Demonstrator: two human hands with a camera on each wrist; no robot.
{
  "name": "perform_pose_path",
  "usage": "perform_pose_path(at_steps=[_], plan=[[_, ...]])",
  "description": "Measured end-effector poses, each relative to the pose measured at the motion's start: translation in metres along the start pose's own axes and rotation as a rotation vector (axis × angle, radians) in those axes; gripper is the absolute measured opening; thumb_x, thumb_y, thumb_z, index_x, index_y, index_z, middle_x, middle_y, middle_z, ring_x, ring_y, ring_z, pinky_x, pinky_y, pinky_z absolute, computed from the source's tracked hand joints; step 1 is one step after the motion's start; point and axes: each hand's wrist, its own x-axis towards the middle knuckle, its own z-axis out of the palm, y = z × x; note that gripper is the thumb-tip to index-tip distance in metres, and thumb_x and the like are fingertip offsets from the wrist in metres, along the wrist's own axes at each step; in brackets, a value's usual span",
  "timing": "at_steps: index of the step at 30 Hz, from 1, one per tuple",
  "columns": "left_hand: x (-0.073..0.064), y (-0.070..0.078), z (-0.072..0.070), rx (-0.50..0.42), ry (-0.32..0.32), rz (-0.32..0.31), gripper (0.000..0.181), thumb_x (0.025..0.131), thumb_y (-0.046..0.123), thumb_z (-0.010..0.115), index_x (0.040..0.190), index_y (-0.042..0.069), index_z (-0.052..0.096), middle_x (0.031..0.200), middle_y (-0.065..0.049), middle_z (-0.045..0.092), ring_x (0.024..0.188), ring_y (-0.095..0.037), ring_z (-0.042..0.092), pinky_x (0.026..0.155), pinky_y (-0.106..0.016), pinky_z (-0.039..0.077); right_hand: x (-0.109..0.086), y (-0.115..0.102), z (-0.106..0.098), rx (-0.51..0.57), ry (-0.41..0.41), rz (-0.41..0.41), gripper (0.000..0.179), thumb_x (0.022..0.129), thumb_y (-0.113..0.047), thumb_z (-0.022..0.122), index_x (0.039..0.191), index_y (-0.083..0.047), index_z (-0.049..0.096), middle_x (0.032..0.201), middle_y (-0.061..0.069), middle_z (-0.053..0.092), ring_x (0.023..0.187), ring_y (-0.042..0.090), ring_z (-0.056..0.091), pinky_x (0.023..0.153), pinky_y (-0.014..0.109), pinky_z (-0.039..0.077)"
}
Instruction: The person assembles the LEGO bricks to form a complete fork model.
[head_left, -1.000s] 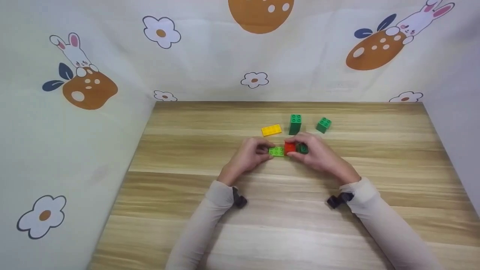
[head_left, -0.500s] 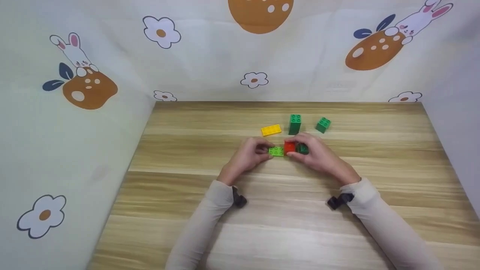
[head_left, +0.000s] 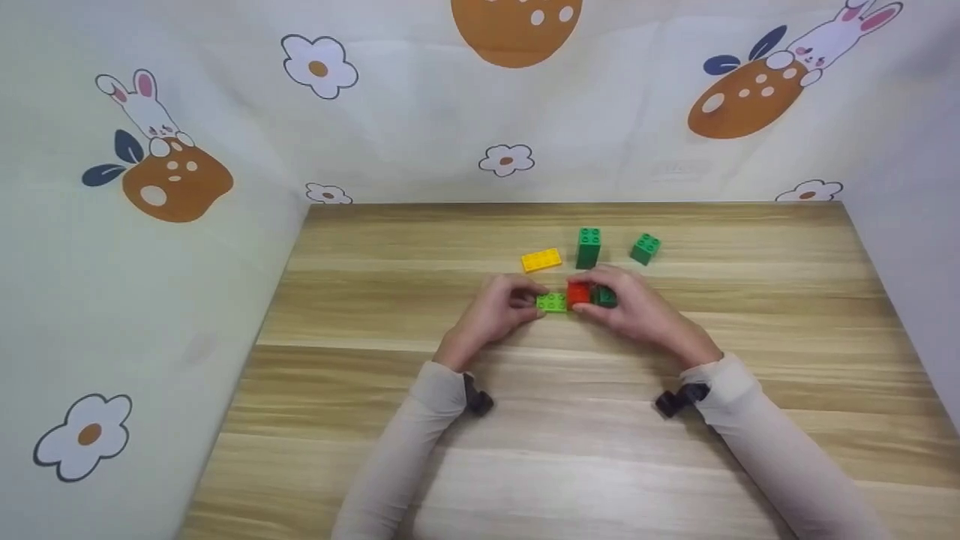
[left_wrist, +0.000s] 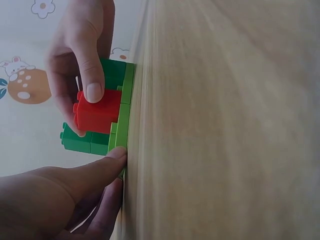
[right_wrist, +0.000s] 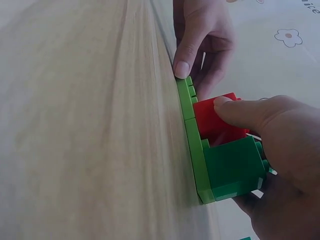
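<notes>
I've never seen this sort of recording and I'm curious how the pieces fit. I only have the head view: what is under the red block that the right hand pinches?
Observer: The right wrist view shows two light green plates laid end to end, with a seam between them.
Visitor: Oh, two? So which one does the red block sit over?
Observer: Both, by the look of it: its lower edge spans the seam.
Visitor: And the dark green block half hidden by the right hand, is that just on the table?
Observer: No, the right wrist view shows it on the light green plate farther from the left hand.
</notes>
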Motion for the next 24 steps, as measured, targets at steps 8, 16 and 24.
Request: perform_pose_path(at_steps=[8, 16, 24], plan=[[-0.001, 0.001, 0.0, 0.021, 0.007, -0.02, 0.033, 0.093, 0.005, 0.085, 0.125, 0.008, 0.08, 0.125, -0.009, 0.079, 0.106, -0.017, 0.077, 0.095, -0.026, 0.065, 0.002, 0.0, -0.008, 0.011, 0.023, -0.046, 0.05, 0.097, -0.032, 0.084, 0.14, -0.009, 0.072, 0.133, 0.009, 0.077, 0.12, 0.026, 0.072, 0.11, 0.05, 0.059], [-0.001, 0.001, 0.0, -0.002, 0.009, -0.021, 0.033, 0.092, 0.004, 0.085, 0.125, 0.007, 0.08, 0.124, -0.01, 0.079, 0.106, -0.018, 0.077, 0.095, -0.026, 0.065, 0.001, 0.002, -0.023, 0.06, 0.126, -0.032, 0.045, 0.098, -0.03, 0.084, 0.136, -0.009, 0.073, 0.129, 0.013, 0.078, 0.117, 0.03, 0.071, 0.106, 0.056, 0.06], [-0.002, 0.001, -0.001, -0.002, 0.006, -0.022, 0.033, 0.092, 0.004, 0.085, 0.125, 0.006, 0.08, 0.124, -0.011, 0.079, 0.106, -0.018, 0.077, 0.094, -0.026, 0.065, 0.0, 0.004, -0.032, 0.058, 0.242, -0.031, 0.036, 0.099, -0.02, 0.082, 0.132, -0.008, 0.075, 0.124, 0.008, 0.079, 0.114, 0.024, 0.073, 0.103, 0.05, 0.061]])
